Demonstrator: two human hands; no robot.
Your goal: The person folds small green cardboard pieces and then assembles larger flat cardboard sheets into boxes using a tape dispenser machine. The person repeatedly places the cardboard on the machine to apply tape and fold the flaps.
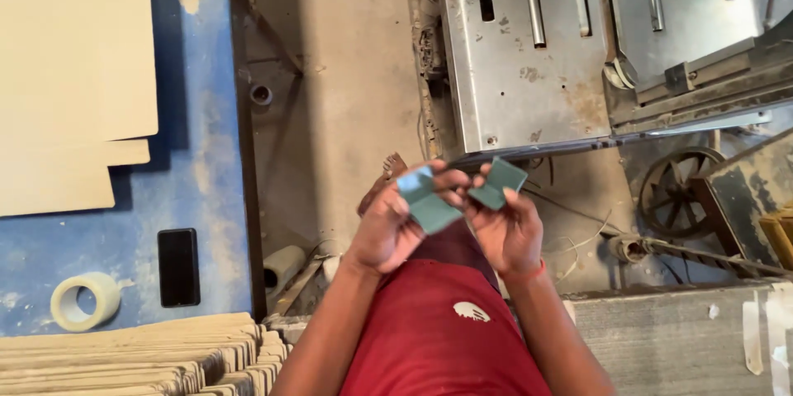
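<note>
Teal card, thin, matte and sharply creased, was what you held: a folded piece of card (458,194) with one flap angled up to each side and a fold running between them. Your left hand (384,231) pinched its left flap, thumb and fingers closed together on the card, wrist bent back toward your body. Your right hand (508,231) gripped the right flap the same way, fingers curled and clamped on the card, an orange band at that wrist. Both forearms rose from your lap and met at the card, which hung in the air above your knees and touched nothing else. Just beyond the card stood a metal machine (537,57), its flat plates scuffed, rust-spotted and slotted. Right of the card and lower sat a dark spoked wheel (673,194) on the dusty concrete floor. Well to the left of the card lay a blue table (206,198), worn and chalky, bearing pale smooth board sheets (74,74), a black rectangular phone (178,267) and a ring of translucent tape (85,301). Below and left of the card, stacked tan boards (140,359) showed layered edges.
</note>
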